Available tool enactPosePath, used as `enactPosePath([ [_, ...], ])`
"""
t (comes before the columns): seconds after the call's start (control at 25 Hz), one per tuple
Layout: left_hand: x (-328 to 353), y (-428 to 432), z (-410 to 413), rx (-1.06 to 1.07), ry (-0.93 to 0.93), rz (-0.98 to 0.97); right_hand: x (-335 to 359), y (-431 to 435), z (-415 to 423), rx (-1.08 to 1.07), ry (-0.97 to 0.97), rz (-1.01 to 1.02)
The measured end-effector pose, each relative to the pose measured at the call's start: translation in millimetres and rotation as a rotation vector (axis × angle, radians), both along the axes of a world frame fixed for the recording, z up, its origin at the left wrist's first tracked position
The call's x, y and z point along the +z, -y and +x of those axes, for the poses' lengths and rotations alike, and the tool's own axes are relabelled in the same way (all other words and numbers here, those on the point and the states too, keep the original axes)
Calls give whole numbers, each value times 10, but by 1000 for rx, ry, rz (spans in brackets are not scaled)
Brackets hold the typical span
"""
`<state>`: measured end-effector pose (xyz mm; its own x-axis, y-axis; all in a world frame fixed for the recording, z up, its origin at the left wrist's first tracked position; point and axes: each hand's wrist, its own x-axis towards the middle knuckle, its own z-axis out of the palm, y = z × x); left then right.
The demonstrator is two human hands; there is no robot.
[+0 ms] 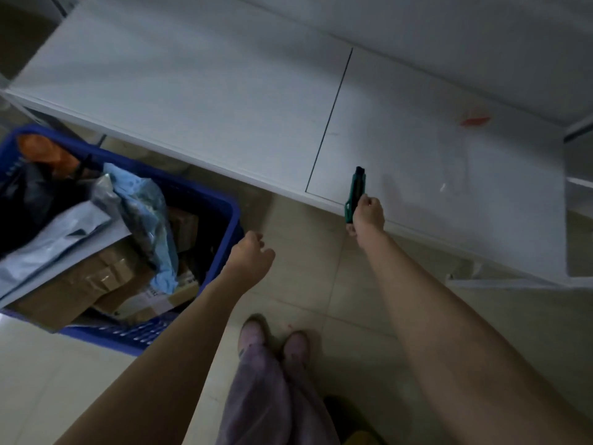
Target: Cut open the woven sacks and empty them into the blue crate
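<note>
**Knife held beside a full crate**

The latticed blue plastic crate point(231, 216) stands at left on the glossy beige tiled floor point(308, 261), heaped with cardboard boxes point(80, 284) and crinkled plastic mailers point(141, 203). The left grip point(253, 252) is loosely curled and holds nothing. The right grip point(369, 215) wraps a green utility knife point(356, 189) at the edge of the smooth white worktop point(192, 91)
</note>
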<state>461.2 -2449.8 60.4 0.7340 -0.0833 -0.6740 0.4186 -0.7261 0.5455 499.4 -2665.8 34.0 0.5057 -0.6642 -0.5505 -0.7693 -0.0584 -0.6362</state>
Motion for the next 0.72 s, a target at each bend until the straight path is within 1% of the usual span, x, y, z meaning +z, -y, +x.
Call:
enactPosePath([
  [0.12, -306, -119, -2, 16, -31, 0, -286, 144, 255, -56, -17, 38],
  [0.28, -634, -342, 12, 139, -78, -14, -565, 271, 426, -83, -5, 32],
  [0.4, -721, -396, -30, 169, -97, -13, -606, 312, 460, -48, 12, 10],
  [0.52, -666, -405, -27, 171, -96, -10, -497, 306, 484, -3, 14, -59],
  [0.6, -519, -400, -21, 199, -106, -23, -387, 246, 443, -3, 51, -31],
  [0.72, -248, -393, -92, 230, -66, -28, -263, 65, 292, -13, 61, 84],
])
